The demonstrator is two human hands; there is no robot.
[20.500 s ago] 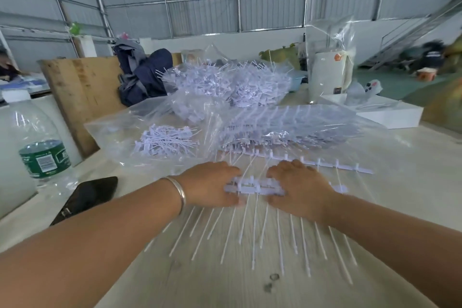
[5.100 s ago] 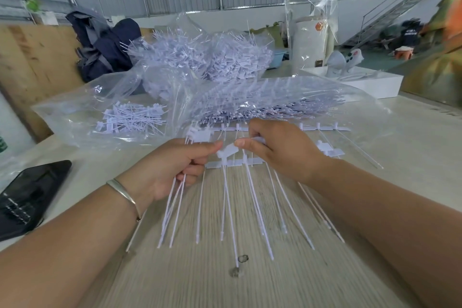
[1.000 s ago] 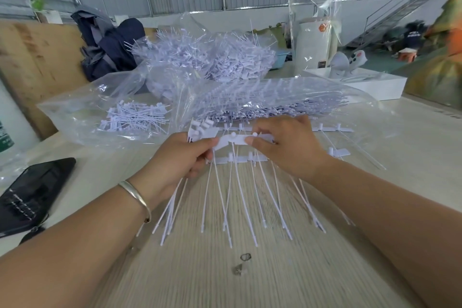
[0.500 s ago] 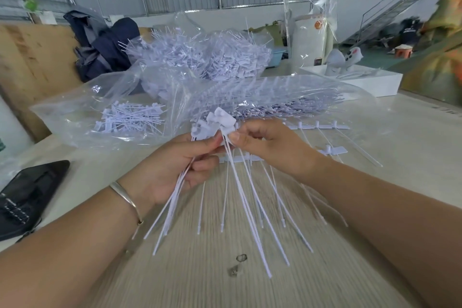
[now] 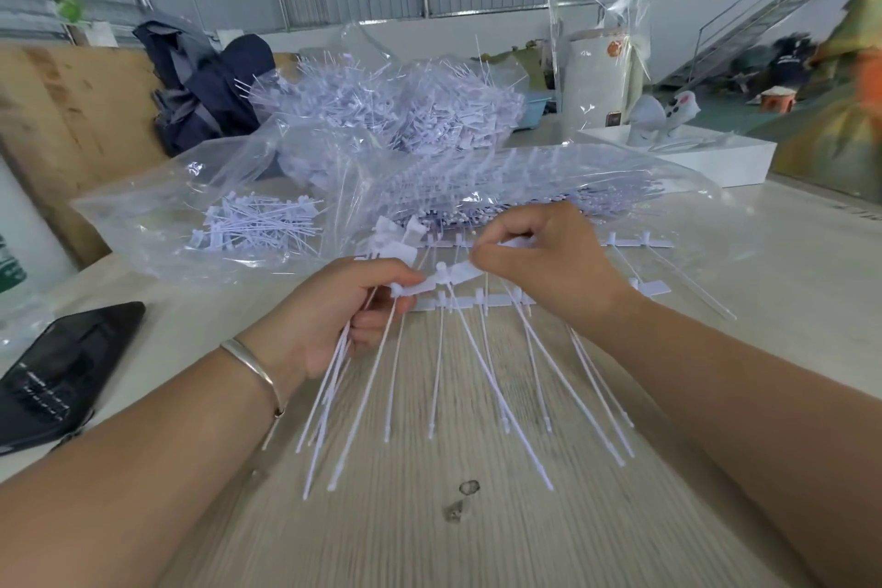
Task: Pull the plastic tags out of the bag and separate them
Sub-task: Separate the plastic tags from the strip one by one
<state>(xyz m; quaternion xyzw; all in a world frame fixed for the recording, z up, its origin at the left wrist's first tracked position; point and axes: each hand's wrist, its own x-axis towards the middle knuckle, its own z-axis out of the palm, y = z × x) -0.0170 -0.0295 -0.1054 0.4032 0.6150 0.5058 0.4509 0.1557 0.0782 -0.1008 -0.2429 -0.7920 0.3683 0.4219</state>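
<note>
Two hands on one strip of tags

Your left hand [image 5: 334, 315] is curled round a small bundle of separated tags [image 5: 343, 377], their flat heads fanned above your thumb and their thin tails hanging down toward the near edge of the table [image 5: 477, 540]. The same hand's thumb and forefinger pinch the left end of a tag strip [image 5: 448, 277], and your right hand [image 5: 544, 272] pinches that strip just to the right, fingertips bent in tight on it. A second strip [image 5: 482, 301] lies flat on the table just below your hands, its tails spread toward you.

Beyond your hands lies the clear bag [image 5: 525, 186], holding rows of unseparated tags; its mouth faces you, and one more strip [image 5: 635, 244] pokes out at the right. To the far left, a second clear bag [image 5: 157, 224] contains a loose heap of single tags [image 5: 257, 224]. Farther back sits a big pile of tags [image 5: 396, 110] in plastic.

At the near left is a dark phone [image 5: 62, 372], screen up. A bottle [image 5: 14, 263] at the left edge carries a green label; its print is too small to read. A white cylinder [image 5: 596, 76] at the far right bears a small orange mark, also unreadable. You wear a silver bangle [image 5: 253, 368] on your left wrist.
</note>
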